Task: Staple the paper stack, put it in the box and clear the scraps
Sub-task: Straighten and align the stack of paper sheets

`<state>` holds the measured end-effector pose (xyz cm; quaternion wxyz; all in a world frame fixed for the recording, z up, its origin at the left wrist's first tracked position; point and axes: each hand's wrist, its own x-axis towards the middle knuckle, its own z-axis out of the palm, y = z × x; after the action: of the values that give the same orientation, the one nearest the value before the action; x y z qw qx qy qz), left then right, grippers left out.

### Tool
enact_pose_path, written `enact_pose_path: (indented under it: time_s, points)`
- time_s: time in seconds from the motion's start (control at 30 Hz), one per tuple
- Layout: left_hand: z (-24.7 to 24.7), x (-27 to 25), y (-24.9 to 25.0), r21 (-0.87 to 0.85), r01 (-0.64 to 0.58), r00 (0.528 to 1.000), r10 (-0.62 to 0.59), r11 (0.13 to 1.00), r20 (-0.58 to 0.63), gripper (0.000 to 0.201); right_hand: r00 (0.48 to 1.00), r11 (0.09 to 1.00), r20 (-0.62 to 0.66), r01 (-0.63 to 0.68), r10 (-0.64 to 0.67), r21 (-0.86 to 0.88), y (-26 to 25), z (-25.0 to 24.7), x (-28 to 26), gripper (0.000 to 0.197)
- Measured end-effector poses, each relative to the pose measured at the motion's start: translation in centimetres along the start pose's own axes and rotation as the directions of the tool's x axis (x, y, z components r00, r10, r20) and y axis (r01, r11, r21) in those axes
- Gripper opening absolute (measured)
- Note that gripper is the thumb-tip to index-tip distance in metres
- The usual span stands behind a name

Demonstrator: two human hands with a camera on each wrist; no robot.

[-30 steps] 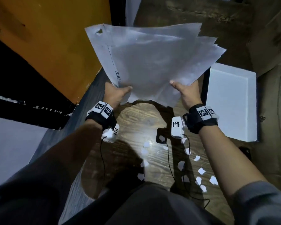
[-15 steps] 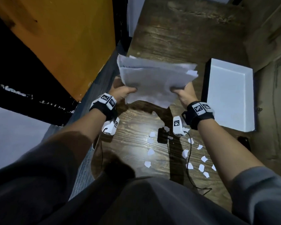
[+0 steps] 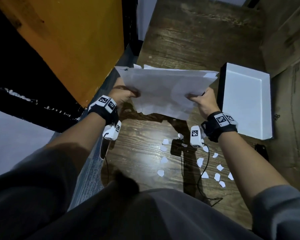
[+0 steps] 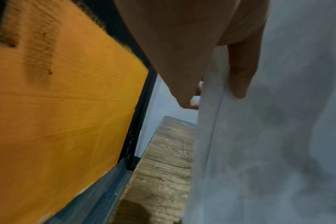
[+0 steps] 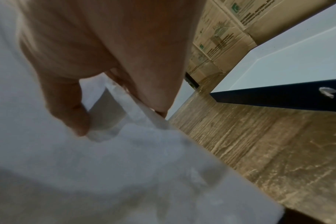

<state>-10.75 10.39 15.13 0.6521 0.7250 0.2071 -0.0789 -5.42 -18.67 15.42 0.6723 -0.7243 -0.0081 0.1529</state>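
A loose stack of white paper (image 3: 164, 89) hangs above the wooden table, its sheets uneven at the edges. My left hand (image 3: 123, 94) pinches its left side, thumb on top; in the left wrist view the thumb (image 4: 240, 75) lies on the paper stack (image 4: 269, 136). My right hand (image 3: 200, 99) pinches the right side, and in the right wrist view its thumb (image 5: 71, 109) presses the paper stack (image 5: 86, 166). A shallow white box (image 3: 246, 101) with dark outer walls lies open to the right. Several white paper scraps (image 3: 200, 161) dot the table near me. A small dark object (image 3: 177, 148), perhaps the stapler, lies among them.
An orange wooden panel (image 3: 68, 40) stands at the left beyond the table edge. Cardboard cartons (image 5: 219, 37) line the right side behind the box. Another small dark object (image 3: 261, 149) sits at the right edge. Wrist-camera cables (image 3: 203, 179) trail over the table.
Both hands have brought the paper stack down from a raised, fanned-out position towards the table, and the sheets are now gathered closer together.
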Motion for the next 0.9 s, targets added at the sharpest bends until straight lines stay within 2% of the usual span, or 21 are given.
enact_pose_path:
  time_s: [0.03, 0.1, 0.13, 0.2, 0.27, 0.3, 0.4, 0.53, 0.6, 0.67, 0.73, 0.77, 0.8, 0.83, 0.9]
  points:
    - [-0.2, 0.7, -0.8, 0.043, 0.017, 0.999, -0.019, 0.999, 0.045, 0.040, 1.000, 1.000, 0.008, -0.011, 0.011, -0.024, 0.3, 0.0, 0.0, 0.050]
    - [-0.1, 2.9, -4.2, 0.181, 0.059, 0.989, -0.082, 0.982, 0.123, 0.078, 1.000, 0.997, 0.002, -0.029, 0.029, -0.072, 0.8, 0.4, -0.2, 0.052]
    - [0.2, 3.3, -5.0, 0.187, 0.089, 0.982, -0.117, 0.978, 0.146, 0.081, 0.999, 0.996, -0.006, -0.042, 0.042, -0.078, 0.9, 0.7, -0.2, 0.053]
    - [1.0, 1.4, -3.3, 0.071, -0.015, 0.992, 0.006, 0.997, 0.128, 0.049, 0.999, 0.997, -0.006, -0.046, 0.046, -0.065, 0.9, 1.1, -0.3, 0.051]
    - [1.1, -1.0, -0.5, -0.024, -0.132, 0.988, 0.134, 0.991, 0.081, 0.045, 1.000, 0.999, 0.003, -0.029, 0.029, -0.044, 0.4, 0.8, -0.3, 0.047]
    - [0.9, -1.6, 0.2, -0.031, -0.141, 0.985, 0.143, 0.990, 0.098, 0.048, 1.000, 0.999, 0.012, -0.029, 0.029, -0.035, 0.2, 0.5, -0.4, 0.048]
    - [0.8, -1.0, -0.1, 0.058, -0.058, 0.995, 0.053, 0.997, 0.087, 0.051, 0.998, 0.996, 0.026, -0.047, 0.049, -0.071, 0.4, 0.4, -0.6, 0.053]
    - [1.5, -1.4, -1.0, 0.027, 0.042, 0.997, -0.044, 0.999, 0.061, 0.047, 1.000, 0.994, 0.010, -0.002, 0.004, -0.113, 0.5, 2.0, -0.7, 0.045]
    - [1.0, -1.4, -0.6, -0.032, -0.044, 0.999, 0.044, 0.999, 0.002, 0.046, 0.999, 0.991, -0.024, 0.032, -0.035, -0.126, -0.2, 2.1, -0.6, 0.033]
    - [0.0, -1.4, 0.2, -0.087, -0.183, 0.981, 0.176, 0.979, -0.087, 0.068, 0.996, 0.983, -0.052, 0.066, -0.076, -0.174, -1.4, 1.7, -0.1, 0.028]
    - [-1.2, -1.6, 1.7, -0.044, -0.350, 0.926, 0.338, 0.936, -0.166, 0.092, 0.991, 0.952, -0.037, 0.114, -0.130, -0.283, -3.2, 1.1, 0.8, 0.023]
    - [-1.6, -1.8, 2.7, 0.050, -0.436, 0.881, 0.438, 0.898, -0.178, 0.098, 0.988, 0.920, 0.009, 0.147, -0.154, -0.363, -4.1, 1.1, 1.2, 0.020]
    - [-1.7, -1.7, 3.6, 0.168, -0.514, 0.833, 0.536, 0.841, -0.137, 0.099, 0.981, 0.872, 0.080, 0.192, -0.175, -0.450, -5.2, 1.2, 1.6, 0.019]
    - [-1.4, -1.9, 4.6, 0.281, -0.555, 0.805, 0.591, 0.783, -0.056, 0.097, 0.969, 0.807, 0.158, 0.246, -0.191, -0.536, -6.0, 1.6, 1.9, 0.021]
    - [0.0, -2.2, 5.8, 0.412, -0.553, 0.817, 0.569, 0.724, 0.097, 0.081, 0.938, 0.628, 0.291, 0.342, -0.187, -0.699, -7.1, 2.7, 2.3, 0.025]
